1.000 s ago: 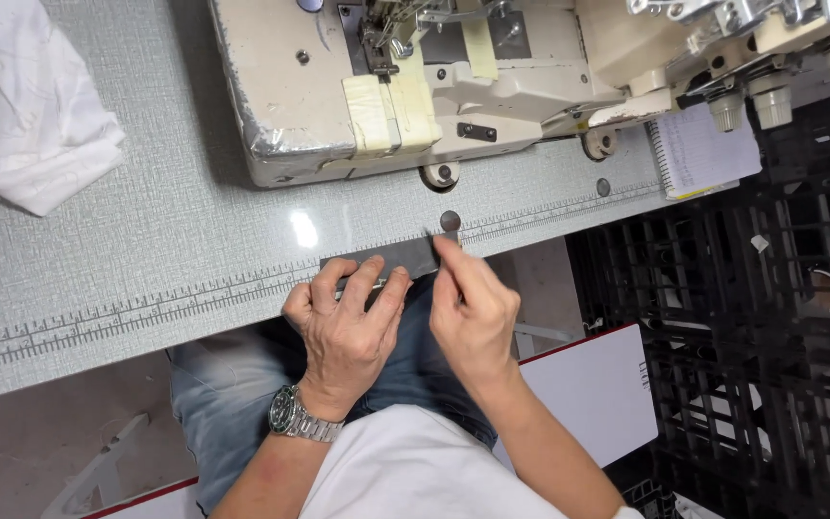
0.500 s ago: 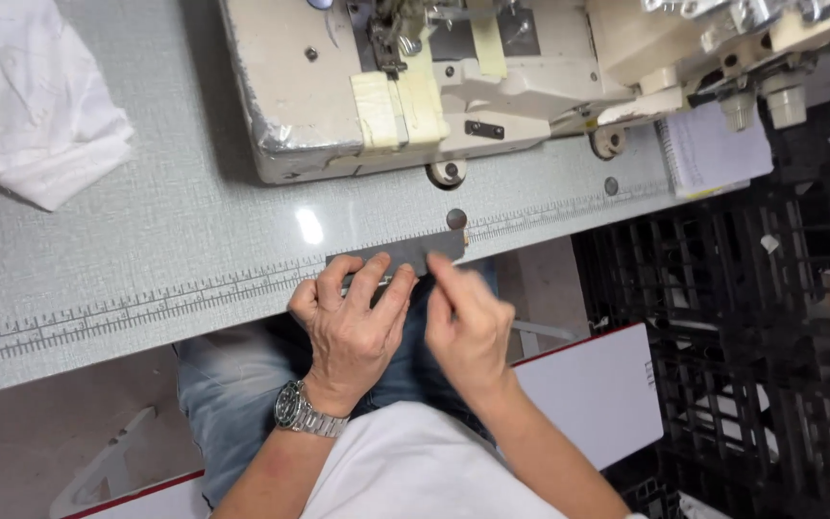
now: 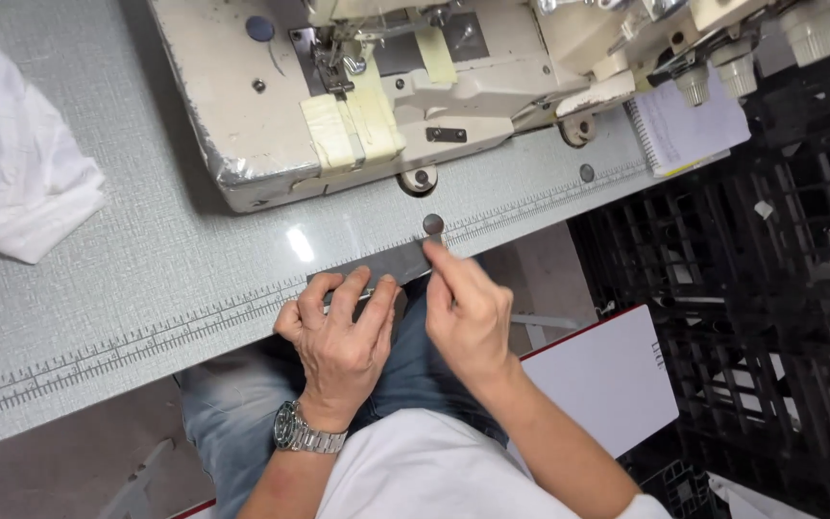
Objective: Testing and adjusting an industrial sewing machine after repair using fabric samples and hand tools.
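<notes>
Pinching a grey strip (image 3: 386, 264) flat at the table (image 3: 146, 259) edge: left hand (image 3: 343, 336) at seven o'clock anchors it, right hand (image 3: 468, 312) at four o'clock pulls it taut.

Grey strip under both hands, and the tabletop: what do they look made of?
Strip: seemingly thin metal or stiff plastic, dull grey, flat with straight edges; both the left hand and right hand touch it. Tabletop: likely laminate, textured grey, with a glare spot and ruler markings.
</notes>
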